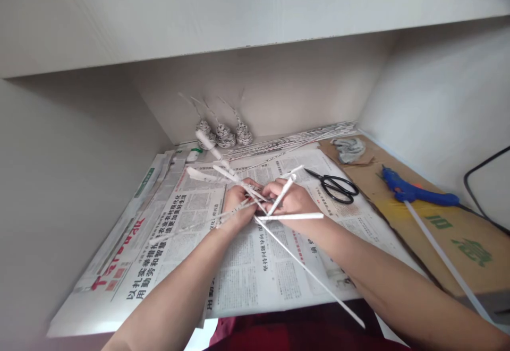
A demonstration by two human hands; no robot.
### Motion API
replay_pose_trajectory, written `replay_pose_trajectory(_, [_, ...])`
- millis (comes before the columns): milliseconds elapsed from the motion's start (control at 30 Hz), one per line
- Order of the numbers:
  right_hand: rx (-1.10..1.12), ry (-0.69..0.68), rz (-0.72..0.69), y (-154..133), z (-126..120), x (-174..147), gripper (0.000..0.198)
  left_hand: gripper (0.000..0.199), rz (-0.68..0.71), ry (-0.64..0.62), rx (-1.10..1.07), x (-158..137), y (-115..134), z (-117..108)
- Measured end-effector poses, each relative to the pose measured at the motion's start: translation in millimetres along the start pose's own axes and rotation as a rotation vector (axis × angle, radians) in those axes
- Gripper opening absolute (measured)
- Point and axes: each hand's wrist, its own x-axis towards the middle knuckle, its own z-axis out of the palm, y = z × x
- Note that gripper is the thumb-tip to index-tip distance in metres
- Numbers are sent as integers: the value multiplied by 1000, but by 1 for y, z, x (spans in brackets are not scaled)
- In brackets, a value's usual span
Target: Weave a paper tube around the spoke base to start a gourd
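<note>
A weave of rolled paper sticks [306,270] is gripped between both hands, above newspaper sheets [239,266]. Several white sticks fan out from its middle, one reaching down to the right and others up to the left. My left hand [239,199] is closed on the weave's left side. On the right side my right hand [292,199] has its fingers bent around the crossing point. The fingertips of both hands are partly covered by the sticks, and the weave's centre is mostly hidden. Black-handled scissors [338,187] lie just right of my right hand.
Three woven paper gourd shapes [226,134] stand at the back, beside a bundle of long paper sticks [295,141]. At right, a cardboard piece [434,234] bears a blue glue gun [418,191] with a white glue stick and a crumpled grey cloth [348,150]. Walls enclose three sides, with an overhanging panel [239,11].
</note>
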Motion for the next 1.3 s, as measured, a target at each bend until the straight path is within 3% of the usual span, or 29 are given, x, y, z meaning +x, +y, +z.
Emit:
replay_pose_trajectory(100, [55, 53, 8, -3, 1, -2, 8, 8, 35, 32, -82, -1, 3, 0])
replay_pose_trajectory(233, [204, 197, 61, -5, 5, -4, 9, 4, 107, 90, -11, 0, 4, -1])
replay_pose_trajectory(333, [283, 206, 121, -6, 7, -3, 11, 5, 114, 95, -8, 0, 2, -1])
replay_pose_trajectory(533, [341, 209, -67, -11, 3, -3, 7, 6, 90, 36, -65, -4, 3, 0])
replay_pose_trajectory(833, [508, 412, -188, -13, 1, -10, 12, 9, 55, 18, -101, -2, 9, 0])
replay_pose_trajectory(1000, [666, 521, -115, -21, -8, -13, 11, 14, 69, 42, -113, 0, 0, 2])
replay_pose_trajectory(1133, [687, 481, -94, -26, -12, -16, 30, 11, 103, 41, -118, 1, 0, 2])
replay_pose_trajectory(1300, [623, 279, -348, -30, -11, -22, 52, 8, 87, 71, -228, 1, 4, -2])
